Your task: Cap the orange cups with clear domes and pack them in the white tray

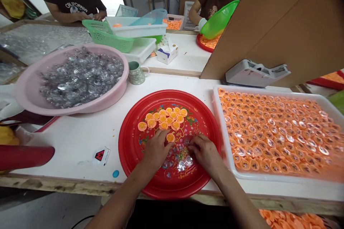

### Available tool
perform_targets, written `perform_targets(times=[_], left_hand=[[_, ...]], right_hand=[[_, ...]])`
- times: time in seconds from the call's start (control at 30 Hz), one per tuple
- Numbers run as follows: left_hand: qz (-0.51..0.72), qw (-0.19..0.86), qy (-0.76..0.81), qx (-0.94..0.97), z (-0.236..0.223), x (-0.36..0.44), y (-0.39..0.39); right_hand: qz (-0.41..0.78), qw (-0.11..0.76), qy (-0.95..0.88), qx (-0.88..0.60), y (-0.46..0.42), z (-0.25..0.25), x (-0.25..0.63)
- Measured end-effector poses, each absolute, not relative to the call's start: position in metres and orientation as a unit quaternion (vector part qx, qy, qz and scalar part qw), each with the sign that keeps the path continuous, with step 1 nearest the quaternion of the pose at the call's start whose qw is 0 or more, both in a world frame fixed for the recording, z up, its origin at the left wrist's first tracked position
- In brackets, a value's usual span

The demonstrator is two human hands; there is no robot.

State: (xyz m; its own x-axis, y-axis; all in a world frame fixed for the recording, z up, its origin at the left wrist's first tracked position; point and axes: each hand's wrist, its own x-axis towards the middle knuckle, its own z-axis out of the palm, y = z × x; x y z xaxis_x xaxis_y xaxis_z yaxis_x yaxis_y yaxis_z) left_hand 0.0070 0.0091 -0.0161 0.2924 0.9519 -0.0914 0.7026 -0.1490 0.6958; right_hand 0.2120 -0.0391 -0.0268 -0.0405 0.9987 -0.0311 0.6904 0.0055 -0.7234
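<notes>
A round red tray with a flower print lies before me. In its upper half sits a cluster of small orange round plastic pieces with yellow centres. My left hand is over the tray, thumb and fingers closed around one orange round piece. Clear domed plastic covers lie loose in the lower middle of the tray. At the right of these covers, my right hand has its fingertips bent together. What those fingertips hold, if anything, is hidden.
A pink basin heaped with clear covers stands left, beside a green mug. A white tray full of orange pieces is at right. Behind are a tissue box, a cardboard panel and two people; one tips a green basin.
</notes>
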Motion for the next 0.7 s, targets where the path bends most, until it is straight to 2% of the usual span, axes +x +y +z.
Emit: perform_targets(times=[0.3, 0.5, 0.7], left_hand=[[0.269, 0.447, 0.578, 0.627, 0.010, -0.001, 0.008], [0.309, 0.509, 0.592, 0.543, 0.013, -0.011, -0.007], [0.341, 0.622, 0.566, 0.421, 0.005, -0.017, -0.023]], right_hand=[[0.281, 0.295, -0.630, -0.661, -0.043, -0.022, 0.213], [0.310, 0.270, -0.662, -0.626, -0.060, -0.015, 0.206], [0.307, 0.230, -0.697, -0.605, -0.081, -0.019, 0.206]])
